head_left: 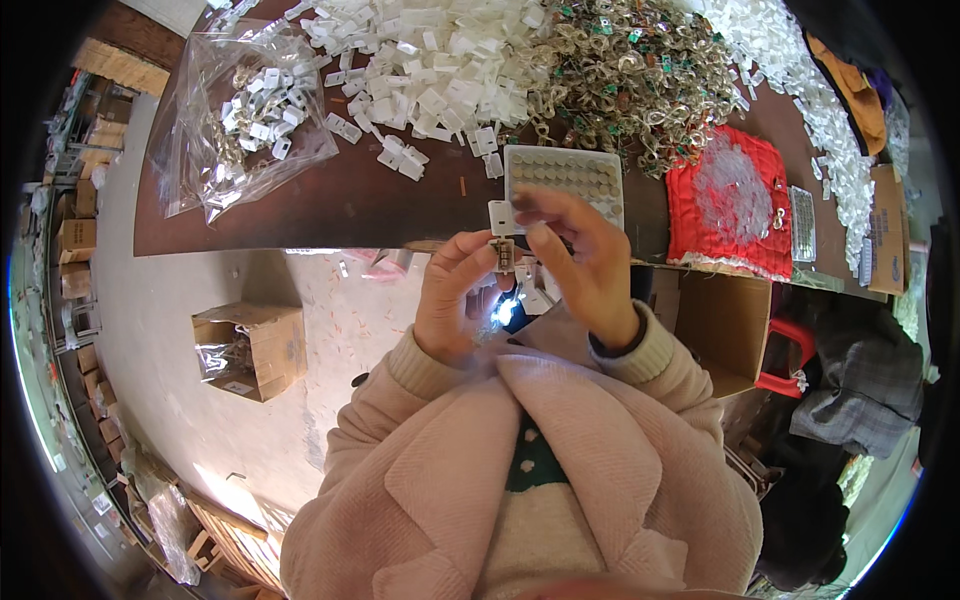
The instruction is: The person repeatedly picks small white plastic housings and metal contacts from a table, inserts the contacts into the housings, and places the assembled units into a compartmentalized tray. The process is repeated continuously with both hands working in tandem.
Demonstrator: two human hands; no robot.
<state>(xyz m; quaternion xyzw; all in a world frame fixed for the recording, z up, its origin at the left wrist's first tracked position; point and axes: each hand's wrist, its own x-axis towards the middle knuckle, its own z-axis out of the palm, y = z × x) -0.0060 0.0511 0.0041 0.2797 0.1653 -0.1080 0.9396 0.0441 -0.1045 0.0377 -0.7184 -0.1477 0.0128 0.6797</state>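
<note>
Here my left hand (pixel 452 290) pinches a small white clip (pixel 503 254) between thumb and fingers, just off the near edge of the counter (pixel 400 205). My right hand (pixel 585 265) curls over it, fingertips closing on its top. I'd judge it best to keep the clip square and press straight. Just beyond lies a tray (pixel 563 172) of round cells, then heaps of white clips (pixel 440 60) farther off.

Brown table (pixel 350 205), white plastic pieces (pixel 440 60), metal parts (pixel 640 70), red cushion (pixel 730 200)
</note>
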